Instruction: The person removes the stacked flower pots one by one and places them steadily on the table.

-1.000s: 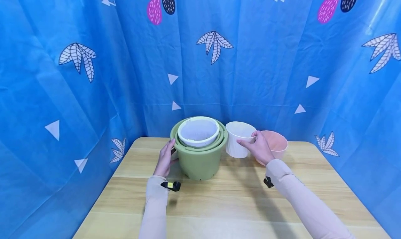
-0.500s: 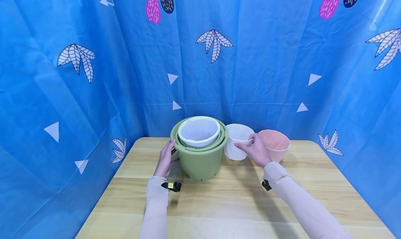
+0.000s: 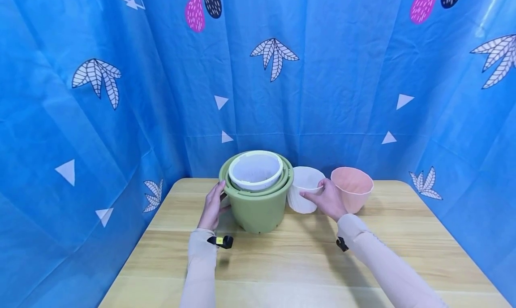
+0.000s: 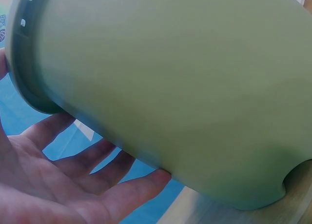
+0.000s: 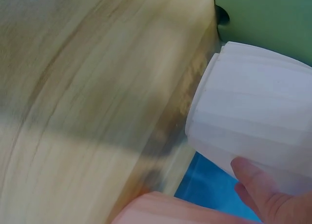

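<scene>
A green flowerpot (image 3: 258, 214) stands upright on the table, a second green rim inside it and a white pot (image 3: 258, 182) nested at the centre. My left hand (image 3: 210, 206) rests against its left side; in the left wrist view the spread fingers (image 4: 112, 190) touch the outer wall below the rim. Just right of the green pot is another white pot (image 3: 301, 201), slightly tilted. My right hand (image 3: 329, 200) pinches its near right rim, with the thumb on the outer wall in the right wrist view. A pink pot (image 3: 354, 200) stands beside that hand.
The pots are near the back edge of a wooden table (image 3: 266, 267). Blue patterned curtain (image 3: 242, 106) hangs close behind and on both sides.
My right hand has brought the white pot lower and slightly left, nearer to me and beside the green pot. More of the pink pot shows. The left hand has stayed put.
</scene>
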A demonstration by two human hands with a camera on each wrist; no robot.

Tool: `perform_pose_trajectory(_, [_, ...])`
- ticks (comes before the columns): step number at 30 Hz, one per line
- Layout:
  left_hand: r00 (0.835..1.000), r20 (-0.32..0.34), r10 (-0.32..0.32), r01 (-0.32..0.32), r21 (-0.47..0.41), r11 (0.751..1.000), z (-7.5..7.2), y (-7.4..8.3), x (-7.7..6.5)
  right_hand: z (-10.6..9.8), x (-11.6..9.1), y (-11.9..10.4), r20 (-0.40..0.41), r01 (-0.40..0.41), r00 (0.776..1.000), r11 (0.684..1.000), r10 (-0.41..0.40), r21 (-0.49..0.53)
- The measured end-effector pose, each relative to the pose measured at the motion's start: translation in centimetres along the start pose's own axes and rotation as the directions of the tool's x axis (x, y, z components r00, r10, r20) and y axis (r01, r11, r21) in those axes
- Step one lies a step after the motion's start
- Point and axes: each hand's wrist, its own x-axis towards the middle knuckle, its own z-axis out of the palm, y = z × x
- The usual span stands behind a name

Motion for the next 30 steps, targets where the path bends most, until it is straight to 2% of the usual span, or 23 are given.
perform_pose_trajectory(5, [1.000, -0.001, 0.004, -0.004, -0.003, 1.000, 0.1, 0.0, -0.1, 0.5, 0.0, 0.4, -0.037, 0.023, 0.999, 0.999, -0.025, -0.035])
perform_pose_trajectory(13, [1.000, -0.003, 0.008, -0.008, -0.006, 1.000, 0.2, 0.0, -0.1, 0.9, 0.0, 0.6, -0.073, 0.030, 0.997, 0.999, -0.031, -0.024])
perform_pose_trajectory(18, [1.000, -0.006, 0.008, -0.008, -0.006, 1.000, 0.3, 0.1, -0.2, 1.1, 0.1, 0.8, -0.070, 0.005, 0.998, 1.000, -0.006, -0.015])
perform_pose_trajectory(25, [1.000, 0.000, 0.019, -0.019, -0.009, 1.000, 0.3, 0.1, -0.3, 1.6, 0.0, 1.0, -0.075, 0.013, 0.997, 1.000, -0.014, -0.011])
perform_pose_trajectory(30, [1.000, -0.002, 0.007, -0.007, 0.008, 1.000, 0.0, 0.0, -0.4, 1.7, -0.2, 1.0, -0.036, 0.012, 0.999, 1.000, -0.011, 0.016])
